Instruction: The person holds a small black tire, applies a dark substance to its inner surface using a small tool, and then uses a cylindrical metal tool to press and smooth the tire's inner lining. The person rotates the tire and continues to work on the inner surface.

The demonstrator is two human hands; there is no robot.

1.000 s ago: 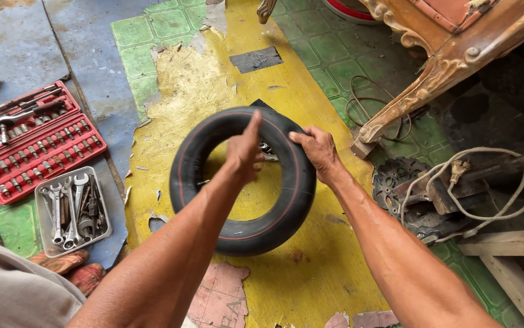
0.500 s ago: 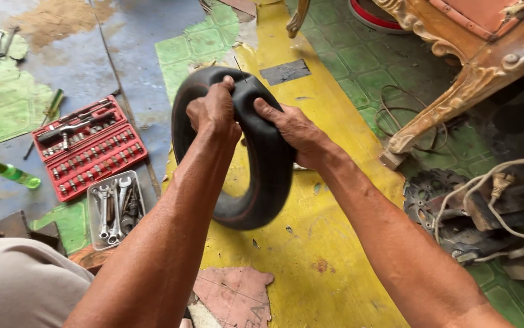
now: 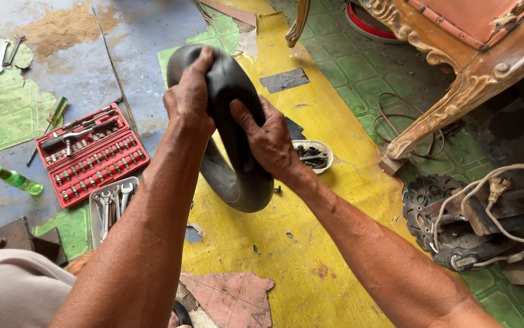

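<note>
The person held a black rubber inner tube [image 3: 237,164] upright above the floor [image 3: 310,243], pressed between both hands. The left hand [image 3: 190,97] was closed over the upper left side of the tube, with the fingers curled over its top edge. The right hand [image 3: 267,141] was closed on the right side a little lower, the thumb and the fingers pinching the rubber flat. So the tube stood between the two hands, and its lower curve hung free under them, near the yellow painted strip of the floor but, as far as I could see, not resting on it.

To do this squeezing well, I think both hands should press evenly and move around the ring step by step, so that no part is missed. The grip should be firm but not twisting, because a fold in soft rubber can crease it.

Just beside the right hand, on the floor, stood a small white bowl [image 3: 314,155] with bolts and other small metal parts. To the left lay an open red socket set [image 3: 92,155], a tray of wrenches [image 3: 111,203] below it, and a green bottle [image 3: 16,180]. On the right there were a carved wooden chair leg [image 3: 450,115], a brake disc [image 3: 429,197] and a white cable [image 3: 498,212].
</note>
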